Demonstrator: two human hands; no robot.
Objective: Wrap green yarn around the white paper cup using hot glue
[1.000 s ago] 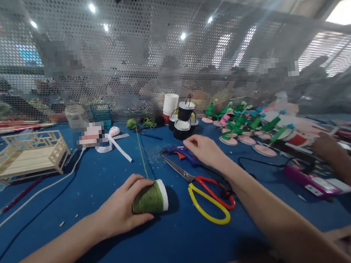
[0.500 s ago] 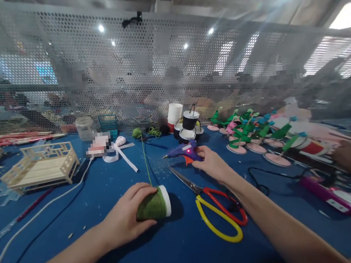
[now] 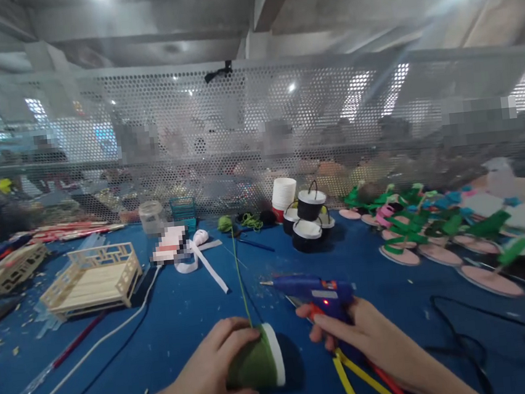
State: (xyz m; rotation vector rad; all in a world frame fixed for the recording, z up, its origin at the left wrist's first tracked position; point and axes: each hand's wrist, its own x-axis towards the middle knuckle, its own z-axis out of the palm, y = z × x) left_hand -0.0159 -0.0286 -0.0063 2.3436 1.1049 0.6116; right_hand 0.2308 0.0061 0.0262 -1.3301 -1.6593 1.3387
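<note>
My left hand (image 3: pixel 214 372) is wrapped round a paper cup (image 3: pixel 255 362) wound with green yarn, lying on its side with the white rim facing right. From the cup a strand of yarn (image 3: pixel 238 267) runs back to a green yarn ball (image 3: pixel 224 224). In my right hand (image 3: pixel 350 331) is a blue hot glue gun (image 3: pixel 315 288), its red light lit, its orange trigger under my fingers and its nozzle pointing left. Beneath that hand lie scissors (image 3: pixel 348 381) with yellow and red handles, their blades mostly hidden.
A small wooden bed model (image 3: pixel 92 288) and a white cord (image 3: pixel 96 349) lie left. White ribbon (image 3: pixel 208 267), a glass jar (image 3: pixel 152 217) and stacked white cups (image 3: pixel 284 193) stand farther back. Small black buckets (image 3: pixel 307 235) and green figures on pink discs (image 3: pixel 400 255) occupy the right. A perforated screen (image 3: pixel 218 127) rises behind.
My right hand has drawn the glue gun nearer, over the scissors. My left hand still holds the yarn-wound cup. The view has tilted up, and the other person's hand at right is out of view.
</note>
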